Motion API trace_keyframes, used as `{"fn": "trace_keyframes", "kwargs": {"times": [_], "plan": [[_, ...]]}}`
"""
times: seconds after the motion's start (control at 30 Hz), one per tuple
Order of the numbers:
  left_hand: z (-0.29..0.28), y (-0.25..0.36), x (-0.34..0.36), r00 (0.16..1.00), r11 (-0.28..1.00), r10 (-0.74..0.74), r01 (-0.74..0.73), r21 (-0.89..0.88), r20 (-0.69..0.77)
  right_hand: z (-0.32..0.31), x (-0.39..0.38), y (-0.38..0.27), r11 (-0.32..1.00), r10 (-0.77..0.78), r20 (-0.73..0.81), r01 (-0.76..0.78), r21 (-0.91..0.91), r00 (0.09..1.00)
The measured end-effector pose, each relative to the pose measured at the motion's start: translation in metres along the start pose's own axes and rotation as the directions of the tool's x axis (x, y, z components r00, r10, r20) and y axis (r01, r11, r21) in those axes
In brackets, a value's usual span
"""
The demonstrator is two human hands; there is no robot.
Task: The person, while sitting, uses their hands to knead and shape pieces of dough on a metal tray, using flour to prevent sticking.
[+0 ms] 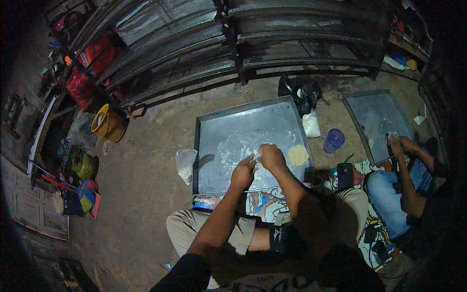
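A large metal tray (228,131) lies before me, its base smeared with white powder. Near its front middle, my left hand (243,170) and my right hand (272,158) are close together with curled fingers around a small whitish thing (258,158), mostly hidden and too small to make out. A flat, pale yellow round of what looks like dough (298,155) lies in the tray, right of my right hand. A translucent bag (186,165) with white contents stands outside the tray's left side.
A white bag (311,124), black bag (299,95), purple container (333,141) and phone (345,176) sit right of me. A co-worker's hands (398,143) work over a second tray (373,112). Racks (301,63) stand behind; a yellow bucket (104,126) is at left.
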State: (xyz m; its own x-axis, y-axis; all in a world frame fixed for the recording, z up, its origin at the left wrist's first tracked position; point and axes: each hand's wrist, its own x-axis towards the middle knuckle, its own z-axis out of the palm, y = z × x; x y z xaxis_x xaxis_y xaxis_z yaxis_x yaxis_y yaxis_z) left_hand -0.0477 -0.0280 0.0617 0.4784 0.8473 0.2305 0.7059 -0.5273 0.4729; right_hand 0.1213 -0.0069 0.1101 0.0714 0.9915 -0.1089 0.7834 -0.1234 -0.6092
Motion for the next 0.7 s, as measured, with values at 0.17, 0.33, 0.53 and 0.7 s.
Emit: {"fn": "trace_keyframes", "kwargs": {"times": [0.17,0.33,0.53,0.7], "plan": [[-0.007,0.008,0.009,0.982,0.982,-0.152,0.137,0.128,0.11,-0.005,0.01,0.023,0.999,0.037,-0.138,-0.033,0.037,0.99],[-0.018,-0.009,-0.002,0.993,0.944,-0.11,0.093,-0.317,-0.037,-0.003,0.001,0.029,0.947,0.007,-0.207,-0.074,-0.314,0.978],[-0.056,-0.001,-0.003,0.972,1.0,-0.011,0.009,0.009,0.237,-0.015,0.011,0.047,0.997,0.059,-0.23,-0.048,0.053,0.971],[-0.055,0.01,-0.003,0.975,0.988,-0.149,0.141,0.059,0.164,0.022,0.011,0.026,0.972,-0.216,-0.016,0.213,-0.101,0.976]]}}
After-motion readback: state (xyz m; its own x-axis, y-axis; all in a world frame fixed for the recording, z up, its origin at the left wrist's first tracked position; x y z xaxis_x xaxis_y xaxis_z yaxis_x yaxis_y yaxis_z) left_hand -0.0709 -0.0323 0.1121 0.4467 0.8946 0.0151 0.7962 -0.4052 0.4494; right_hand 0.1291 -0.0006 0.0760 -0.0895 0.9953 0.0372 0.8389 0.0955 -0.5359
